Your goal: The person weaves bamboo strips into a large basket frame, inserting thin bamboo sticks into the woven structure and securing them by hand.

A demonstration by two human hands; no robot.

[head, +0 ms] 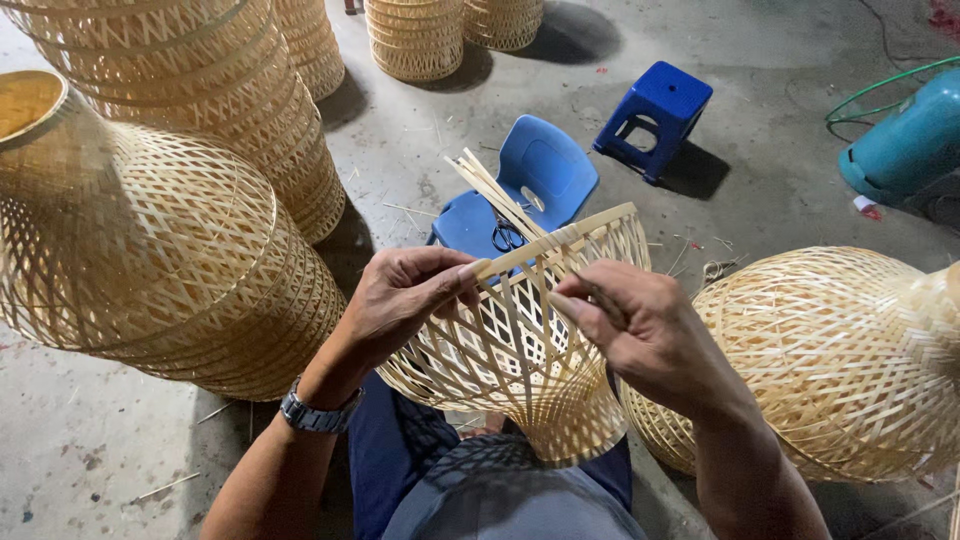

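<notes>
- left hand (400, 300) pinches shut on the rim of the half-woven pale bamboo lattice basket (510, 350), sitting on the lap
- right hand (640, 325) fingers closed on a thin strip
- the strip could probably snap if bent too sharply

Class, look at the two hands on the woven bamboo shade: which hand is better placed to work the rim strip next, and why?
Probably the left hand: its thumb already presses the rim strip of the bamboo shade, while the right hand pinches lower.
</notes>
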